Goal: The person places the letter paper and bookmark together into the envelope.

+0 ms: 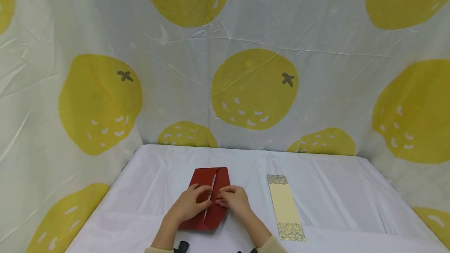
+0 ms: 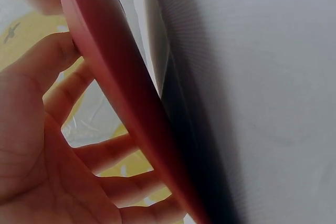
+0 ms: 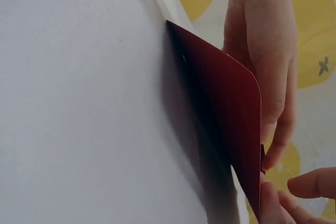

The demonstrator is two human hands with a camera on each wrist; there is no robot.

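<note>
A red paper envelope (image 1: 202, 177) lies on the white table, its two side panels meeting along a slanted seam where a thin white strip shows. Spread over its left panel is my left hand (image 1: 188, 205), thumb and forefinger at the seam. In the left wrist view that hand's fingers (image 2: 107, 153) are spread against the red paper. My right hand (image 1: 235, 199) has bent fingers on the right panel. The right wrist view shows the envelope (image 3: 231, 87) with its near end raised at the middle; there the right thumb (image 3: 312, 183) stands off from the fingertips below.
To the right of the envelope lies a long cream card (image 1: 284, 202) with patterned ends. The white-covered table (image 1: 334, 190) is walled at the back and sides by a cloth (image 1: 253, 38) printed with lemons. A dark device (image 1: 182, 246) sits by the left wrist.
</note>
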